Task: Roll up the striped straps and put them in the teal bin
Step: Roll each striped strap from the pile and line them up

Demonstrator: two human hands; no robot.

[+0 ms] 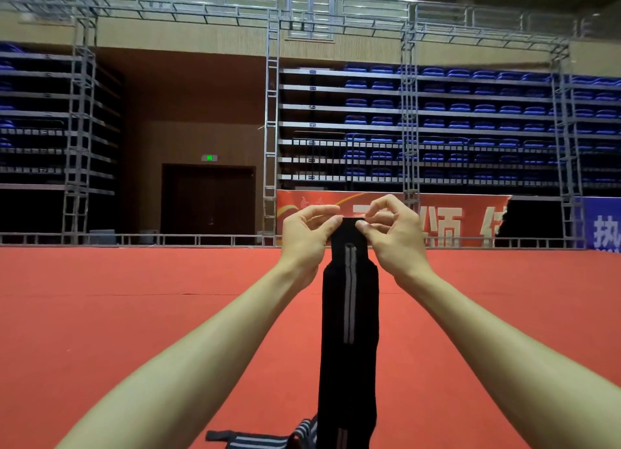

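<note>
A long black strap with two grey stripes (349, 331) hangs straight down in front of me, held up at its top end. My left hand (305, 240) pinches the top left corner of it. My right hand (393, 237) pinches the top right corner. The strap's lower end runs out of the bottom of the view. Another striped strap (268, 440) lies flat on the red floor at the bottom edge, partly behind the hanging one. The teal bin is not in view.
A wide red floor (134, 314) stretches ahead to a low metal rail (134, 238). Behind it stand a metal truss frame, folded blue seating (470, 119), a dark doorway and a red banner (470, 220).
</note>
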